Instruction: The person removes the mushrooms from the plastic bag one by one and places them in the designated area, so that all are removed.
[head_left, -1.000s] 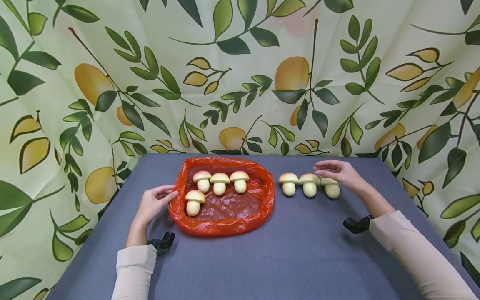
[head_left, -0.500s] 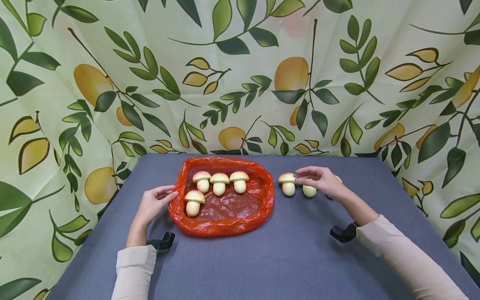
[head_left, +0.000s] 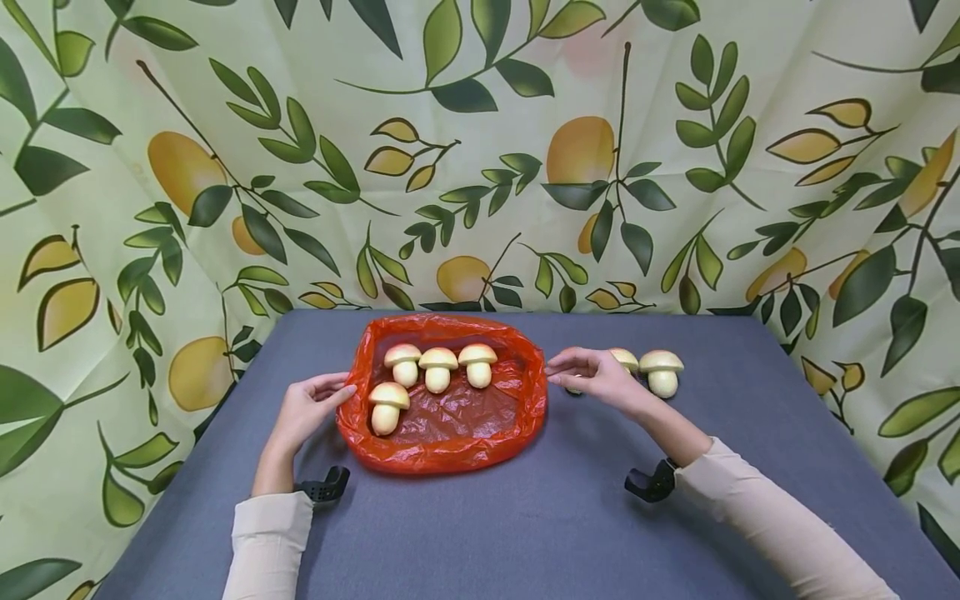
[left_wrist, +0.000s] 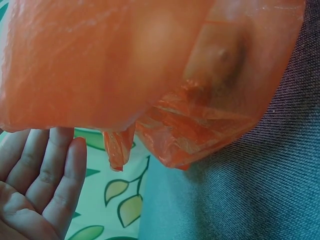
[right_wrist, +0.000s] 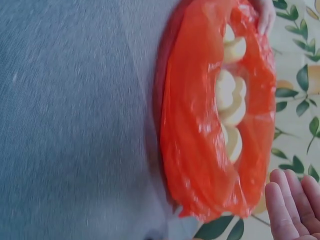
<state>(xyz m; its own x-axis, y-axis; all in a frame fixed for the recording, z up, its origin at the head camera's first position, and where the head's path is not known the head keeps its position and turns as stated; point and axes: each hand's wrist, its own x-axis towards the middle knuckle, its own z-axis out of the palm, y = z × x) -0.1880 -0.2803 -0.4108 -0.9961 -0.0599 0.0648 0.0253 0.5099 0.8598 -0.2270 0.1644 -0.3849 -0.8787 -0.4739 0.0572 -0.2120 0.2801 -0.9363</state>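
Observation:
A red plastic bag [head_left: 450, 457] lies on the table with its mouth spread wide and its rim rolled out. Inside it are several toy mushrooms [head_left: 477, 367] with pale stems and cream caps tinged red. At the bag's left edge, my left hand [head_left: 303, 408] pinches the rim, thumb in front and fingertips hidden behind the plastic. My right hand [head_left: 600, 379] reaches the right edge with its fingers nearly straight and holds nothing; whether it touches the rim I cannot tell. Beyond that hand stands another mushroom [head_left: 662, 372], and two more are partly hidden behind the hand.
Grey-blue cloth covers the table [head_left: 480, 533]. A curtain [head_left: 480, 167] printed with leaves and fruit hangs behind and along the sides. Each wrist wears a black camera mount [head_left: 651, 481].
My right hand has moved left from above the loose mushrooms to the bag's right edge. The left hand and the mushrooms have stayed in place.

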